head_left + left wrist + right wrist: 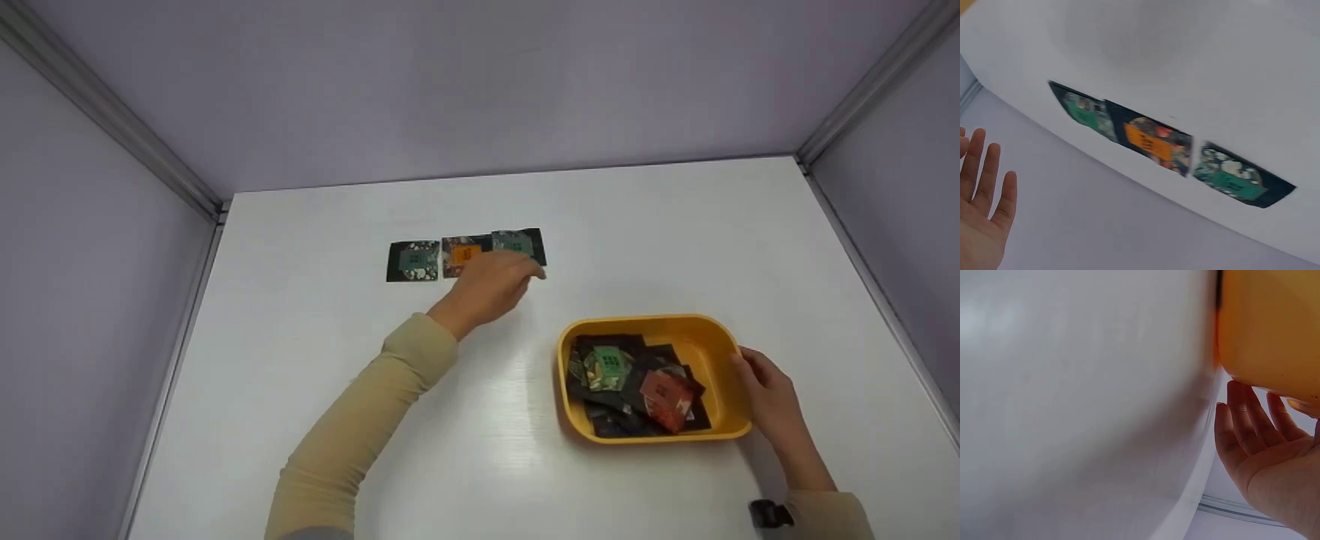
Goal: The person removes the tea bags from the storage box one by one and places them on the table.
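Observation:
Three small dark sachets lie in a row on the white table: one with a green label (412, 260) at the left, one with an orange label (465, 255) in the middle and another green-labelled one (519, 244) at the right. The middle and right ones meet or overlap. My left hand (493, 286) hovers near the right two and partly covers them in the head view. In the left wrist view its fingers (985, 180) are loosely extended and hold nothing. My right hand (772, 397) grips the right wall of a yellow plastic bin (716, 367), its thumb at the rim.
Inside the bin lies a loose pile of dark sachets, a green-labelled one (609, 367) and a red-labelled one (667, 397) on top. Pale walls enclose the white table (300, 315) at the back and both sides.

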Demonstrator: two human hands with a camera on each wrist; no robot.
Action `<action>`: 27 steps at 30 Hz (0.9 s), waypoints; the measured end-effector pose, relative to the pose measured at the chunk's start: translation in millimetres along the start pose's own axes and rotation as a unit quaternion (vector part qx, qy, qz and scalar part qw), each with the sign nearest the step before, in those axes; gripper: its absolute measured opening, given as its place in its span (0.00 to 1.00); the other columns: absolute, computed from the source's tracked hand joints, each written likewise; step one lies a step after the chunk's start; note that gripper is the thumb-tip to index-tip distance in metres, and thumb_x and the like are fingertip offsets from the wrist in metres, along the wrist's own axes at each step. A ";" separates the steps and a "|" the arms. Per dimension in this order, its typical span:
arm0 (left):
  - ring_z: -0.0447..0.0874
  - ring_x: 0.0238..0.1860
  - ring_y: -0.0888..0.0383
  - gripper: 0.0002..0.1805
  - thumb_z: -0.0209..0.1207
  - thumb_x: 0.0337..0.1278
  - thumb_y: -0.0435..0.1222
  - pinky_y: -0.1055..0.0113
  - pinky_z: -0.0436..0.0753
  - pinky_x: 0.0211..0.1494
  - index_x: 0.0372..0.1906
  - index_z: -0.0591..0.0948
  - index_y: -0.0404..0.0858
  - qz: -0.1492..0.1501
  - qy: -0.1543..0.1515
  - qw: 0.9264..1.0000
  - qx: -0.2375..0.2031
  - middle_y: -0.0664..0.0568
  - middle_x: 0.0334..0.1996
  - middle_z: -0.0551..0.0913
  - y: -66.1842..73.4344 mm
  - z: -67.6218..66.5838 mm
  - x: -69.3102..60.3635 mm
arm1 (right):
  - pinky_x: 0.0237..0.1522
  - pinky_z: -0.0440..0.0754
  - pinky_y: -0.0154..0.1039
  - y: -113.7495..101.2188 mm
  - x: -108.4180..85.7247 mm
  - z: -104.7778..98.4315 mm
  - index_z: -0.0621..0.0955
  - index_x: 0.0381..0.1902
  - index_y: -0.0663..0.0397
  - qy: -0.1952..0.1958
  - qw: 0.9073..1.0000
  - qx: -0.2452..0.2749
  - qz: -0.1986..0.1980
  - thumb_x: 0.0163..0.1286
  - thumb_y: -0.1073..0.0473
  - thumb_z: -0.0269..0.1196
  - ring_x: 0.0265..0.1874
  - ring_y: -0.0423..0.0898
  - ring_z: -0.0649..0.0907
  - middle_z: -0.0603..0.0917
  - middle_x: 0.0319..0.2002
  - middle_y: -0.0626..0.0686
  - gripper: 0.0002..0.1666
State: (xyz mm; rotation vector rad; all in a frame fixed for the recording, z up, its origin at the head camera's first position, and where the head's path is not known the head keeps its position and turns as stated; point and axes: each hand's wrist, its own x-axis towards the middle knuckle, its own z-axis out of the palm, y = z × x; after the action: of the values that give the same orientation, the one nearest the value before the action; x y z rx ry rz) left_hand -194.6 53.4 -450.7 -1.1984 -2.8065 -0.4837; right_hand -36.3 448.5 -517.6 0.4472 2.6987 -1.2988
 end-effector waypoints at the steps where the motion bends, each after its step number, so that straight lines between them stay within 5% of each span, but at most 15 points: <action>1: 0.83 0.49 0.57 0.14 0.53 0.72 0.32 0.64 0.81 0.51 0.54 0.84 0.45 0.016 -0.011 1.000 0.001 0.55 0.49 0.86 8.8 -1.1 2.4 | 0.41 0.68 0.16 -0.1 -0.1 0.1 0.67 0.69 0.67 0.000 1.000 -0.001 0.001 0.79 0.39 0.42 0.56 0.57 0.73 0.72 0.64 0.69 0.39; 6: 0.83 0.47 0.60 0.13 0.54 0.72 0.34 0.67 0.80 0.52 0.54 0.84 0.46 0.104 -0.057 0.993 0.027 0.57 0.48 0.85 56.4 -0.3 9.6 | 0.41 0.67 0.16 -0.8 0.1 -0.1 0.66 0.69 0.67 -0.001 1.000 -0.004 0.002 0.80 0.39 0.42 0.57 0.59 0.73 0.71 0.64 0.70 0.39; 12: 0.81 0.43 0.62 0.14 0.54 0.72 0.35 0.69 0.79 0.46 0.55 0.84 0.48 0.183 -0.119 0.973 0.079 0.59 0.47 0.85 108.1 8.3 12.2 | 0.40 0.67 0.15 -0.9 -0.1 -0.8 0.65 0.70 0.67 -0.005 1.000 -0.003 0.007 0.79 0.38 0.42 0.57 0.60 0.73 0.70 0.64 0.70 0.40; 20: 0.80 0.44 0.64 0.13 0.50 0.76 0.40 0.72 0.75 0.41 0.54 0.83 0.52 0.234 -0.125 0.952 0.150 0.62 0.48 0.84 152.5 16.1 15.9 | 0.39 0.71 0.18 1.1 -2.3 -1.1 0.67 0.69 0.65 0.002 1.000 -0.007 -0.001 0.80 0.39 0.43 0.49 0.48 0.76 0.73 0.61 0.69 0.37; 24: 0.79 0.45 0.65 0.13 0.49 0.77 0.41 0.74 0.75 0.43 0.53 0.83 0.53 0.241 -0.140 0.949 0.146 0.63 0.48 0.83 168.0 19.5 22.6 | 0.39 0.74 0.20 1.2 -2.0 -1.0 0.68 0.69 0.64 0.008 1.000 -0.003 -0.013 0.80 0.41 0.44 0.41 0.35 0.75 0.75 0.60 0.67 0.35; 27: 0.79 0.46 0.65 0.13 0.49 0.77 0.42 0.73 0.76 0.46 0.54 0.82 0.54 0.235 -0.163 0.948 0.142 0.63 0.48 0.83 176.0 26.9 29.4 | 0.39 0.73 0.19 0.5 -1.2 -0.6 0.67 0.70 0.64 0.005 1.000 -0.001 -0.009 0.80 0.40 0.43 0.42 0.34 0.73 0.73 0.61 0.67 0.36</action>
State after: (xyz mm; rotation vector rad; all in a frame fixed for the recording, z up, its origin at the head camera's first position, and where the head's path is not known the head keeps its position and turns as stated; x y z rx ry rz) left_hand -87.8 196.5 -424.8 -1.9320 -2.5525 0.1603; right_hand -35.0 449.0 -517.3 0.4318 2.7188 -1.3020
